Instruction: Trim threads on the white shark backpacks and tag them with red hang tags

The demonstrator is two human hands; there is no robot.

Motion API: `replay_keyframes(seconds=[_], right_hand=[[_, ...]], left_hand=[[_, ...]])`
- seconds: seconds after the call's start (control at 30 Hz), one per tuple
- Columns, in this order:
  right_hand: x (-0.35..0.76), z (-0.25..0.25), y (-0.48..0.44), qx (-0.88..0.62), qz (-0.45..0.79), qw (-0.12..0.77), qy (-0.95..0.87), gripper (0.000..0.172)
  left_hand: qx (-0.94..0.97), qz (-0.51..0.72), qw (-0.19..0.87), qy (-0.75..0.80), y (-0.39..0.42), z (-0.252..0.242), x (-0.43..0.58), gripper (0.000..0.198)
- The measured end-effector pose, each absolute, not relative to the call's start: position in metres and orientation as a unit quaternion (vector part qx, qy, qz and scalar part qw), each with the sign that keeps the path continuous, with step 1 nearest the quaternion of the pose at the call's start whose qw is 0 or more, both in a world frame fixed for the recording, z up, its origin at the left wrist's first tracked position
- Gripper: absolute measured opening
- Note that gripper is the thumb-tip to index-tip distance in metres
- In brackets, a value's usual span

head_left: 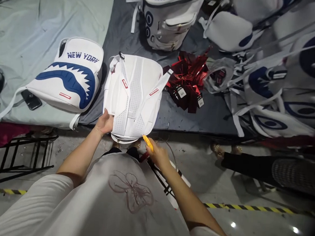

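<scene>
A white backpack [134,92] lies back-side up on the dark table top, its straps with small red labels facing me. My left hand [104,122] grips its lower left corner at the table's front edge. My right hand [158,153] is closed around a small yellow-handled tool [148,143], just below the backpack's lower right corner. A thin thread curves away beside that hand.
A white backpack with a blue shark mouth and "NEW YORK" [70,76] lies to the left, a phone [31,99] beside it. Red shiny tags [187,81] lie right of centre. Several white and blue backpacks [274,74] pile at the right. Another person's legs [262,167] show at lower right.
</scene>
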State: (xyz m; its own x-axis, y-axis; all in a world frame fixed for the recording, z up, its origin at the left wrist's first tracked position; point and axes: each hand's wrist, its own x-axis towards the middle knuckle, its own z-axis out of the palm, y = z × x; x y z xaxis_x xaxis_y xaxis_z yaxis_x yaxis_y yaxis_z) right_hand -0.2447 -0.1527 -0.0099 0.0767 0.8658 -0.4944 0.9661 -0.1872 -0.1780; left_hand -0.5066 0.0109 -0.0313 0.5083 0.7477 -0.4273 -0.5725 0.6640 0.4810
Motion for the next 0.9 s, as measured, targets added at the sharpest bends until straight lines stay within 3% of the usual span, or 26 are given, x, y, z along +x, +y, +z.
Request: replay_keyframes(seconds=[0.23, 0.57, 0.9], right_hand=[[-0.237, -0.025, -0.141, 0.808, -0.210, 0.091, 0.543, 0.055], [-0.235, -0.038, -0.091, 0.813, -0.233, 0.087, 0.527, 0.051], [-0.225, -0.012, -0.149, 0.828, -0.273, 0.068, 0.486, 0.047]], left_hand=[[0.148, 0.367, 0.848, 0.353, 0.014, -0.033, -0.503, 0.083], [0.124, 0.361, 0.851, 0.360, 0.026, -0.037, -0.480, 0.086], [0.117, 0.396, 0.837, 0.359, 0.024, -0.036, -0.482, 0.079]])
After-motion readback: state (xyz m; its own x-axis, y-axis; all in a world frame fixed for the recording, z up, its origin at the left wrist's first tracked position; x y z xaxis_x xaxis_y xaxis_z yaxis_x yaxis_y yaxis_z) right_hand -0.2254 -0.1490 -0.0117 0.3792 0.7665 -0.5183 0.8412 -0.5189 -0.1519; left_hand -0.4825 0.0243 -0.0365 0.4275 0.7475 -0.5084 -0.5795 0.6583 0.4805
